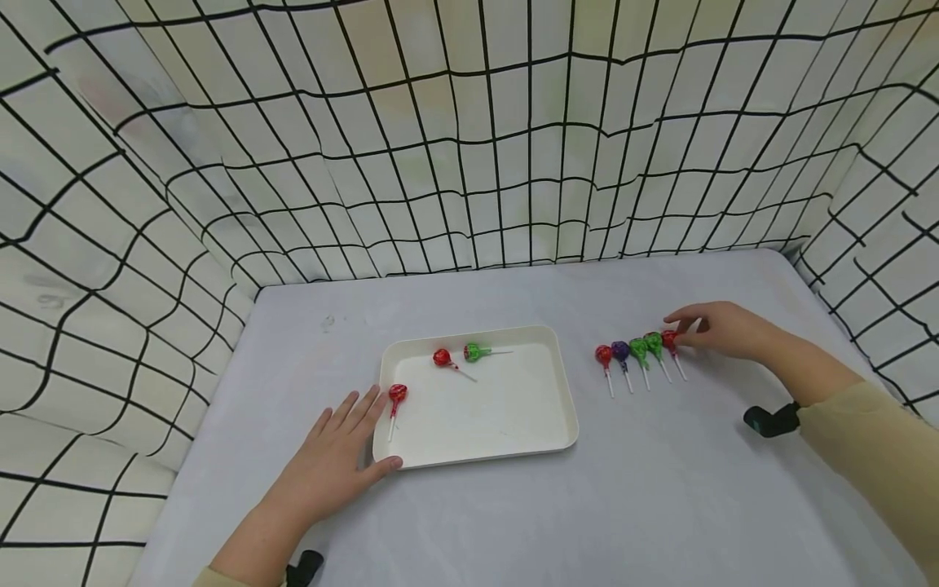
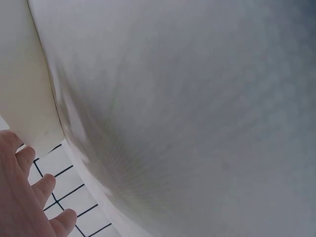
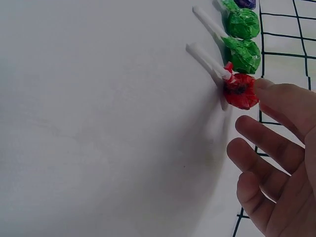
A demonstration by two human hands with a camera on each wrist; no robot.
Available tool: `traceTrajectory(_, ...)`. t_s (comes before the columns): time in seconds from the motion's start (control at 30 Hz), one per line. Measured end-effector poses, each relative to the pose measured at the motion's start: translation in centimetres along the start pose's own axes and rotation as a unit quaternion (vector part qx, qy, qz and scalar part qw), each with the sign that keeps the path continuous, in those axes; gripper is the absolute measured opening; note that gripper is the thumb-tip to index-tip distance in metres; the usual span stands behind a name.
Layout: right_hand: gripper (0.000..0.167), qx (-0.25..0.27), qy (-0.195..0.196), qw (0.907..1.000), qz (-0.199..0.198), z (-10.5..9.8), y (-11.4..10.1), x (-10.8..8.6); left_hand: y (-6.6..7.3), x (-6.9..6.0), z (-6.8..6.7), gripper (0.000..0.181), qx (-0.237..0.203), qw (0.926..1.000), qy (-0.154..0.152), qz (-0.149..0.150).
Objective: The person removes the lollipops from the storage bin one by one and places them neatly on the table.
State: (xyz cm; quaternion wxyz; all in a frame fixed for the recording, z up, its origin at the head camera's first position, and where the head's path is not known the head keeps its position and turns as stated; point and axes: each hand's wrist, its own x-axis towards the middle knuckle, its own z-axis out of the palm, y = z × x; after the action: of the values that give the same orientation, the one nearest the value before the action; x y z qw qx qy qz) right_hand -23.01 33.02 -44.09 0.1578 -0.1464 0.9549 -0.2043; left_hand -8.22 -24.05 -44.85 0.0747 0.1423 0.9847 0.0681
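Note:
My left hand (image 1: 333, 456) lies flat with its fingers spread at the left edge of the white tray (image 1: 499, 424), thumb on the near left corner. Inside the tray are a red lollipop (image 1: 398, 393) by my fingertips, another red lollipop (image 1: 442, 357) and a green lollipop (image 1: 472, 352). Right of it, several lollipops stand in a row, sticks toward me: red (image 1: 603, 355), purple (image 1: 620, 350), two green and, at the right end, red (image 3: 242, 93). My right hand (image 1: 726, 330) touches that end red one with a digit, the other fingers loosely bent and apart from it.
A white cloth covers the table (image 1: 587, 514). White walls with a black grid (image 1: 513, 163) enclose its back and sides. A dark strap piece (image 1: 770, 421) sits at the right wrist, another (image 1: 304, 568) at the left.

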Motion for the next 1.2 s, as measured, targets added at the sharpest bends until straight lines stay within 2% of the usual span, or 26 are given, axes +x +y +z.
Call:
traceTrajectory(0.33,0.039,0.015,0.007,0.9998,0.008,-0.4,-0.4,-0.2,0.0,0.2,-0.3,0.098,-0.001,0.9999,0.007,0.010)
traceTrajectory(0.6,0.042,0.030,0.000,0.9995,0.008,-1.0,-2.0,0.7,0.0,0.0,-0.4,0.099,0.003,0.9999,0.007,0.009)
traceTrajectory(0.97,0.043,0.046,-0.011,0.9987,-0.021,-1.0,-6.4,3.1,0.1,-0.2,-0.4,0.098,-0.005,0.9999,0.007,0.008)
traceTrajectory(1.2,0.043,0.041,-0.018,0.9960,-0.077,-0.1,-10.1,5.1,-0.1,-0.1,-0.2,0.097,-0.002,0.9999,0.009,0.010)
